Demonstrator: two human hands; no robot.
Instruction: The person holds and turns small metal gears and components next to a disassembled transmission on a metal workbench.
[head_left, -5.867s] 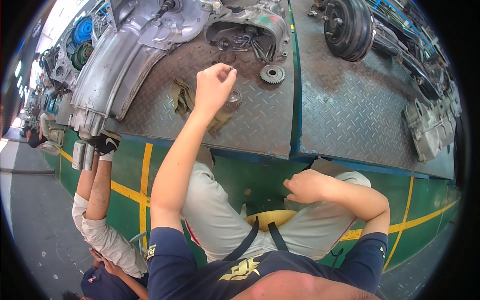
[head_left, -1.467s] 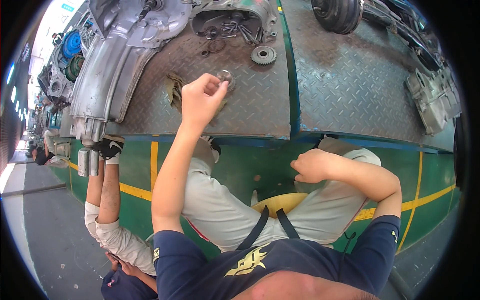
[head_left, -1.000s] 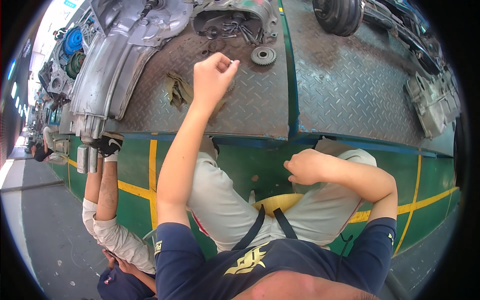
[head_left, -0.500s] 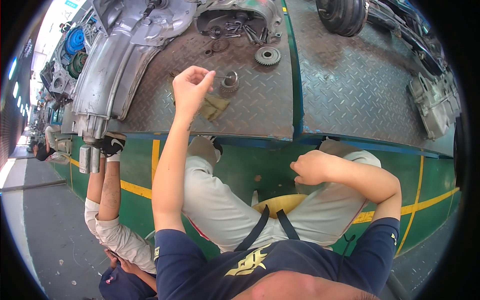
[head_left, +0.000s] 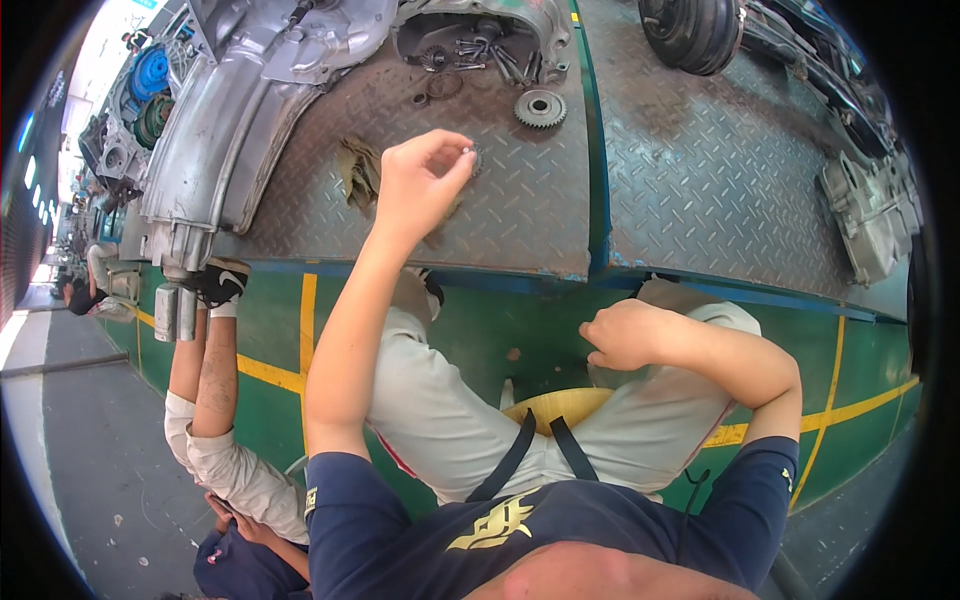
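Left hand (head_left: pixel 415 190) moved right, now pinching small round part (head_left: pixel 470 157) at fingertips.

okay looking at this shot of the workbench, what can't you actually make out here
Head view only:
- The small part pinched in the left hand: fingers cover most of it, too small to identify.
- The right hand: closed fist on the knee; whether it holds anything is hidden.
- Loose parts inside the open metal housing: tiny, shadowed.
- The black wheel: cut off by the top edge.

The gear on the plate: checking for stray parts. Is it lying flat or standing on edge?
Flat. The gear shows its round face and centre hole upward on the steel plate.
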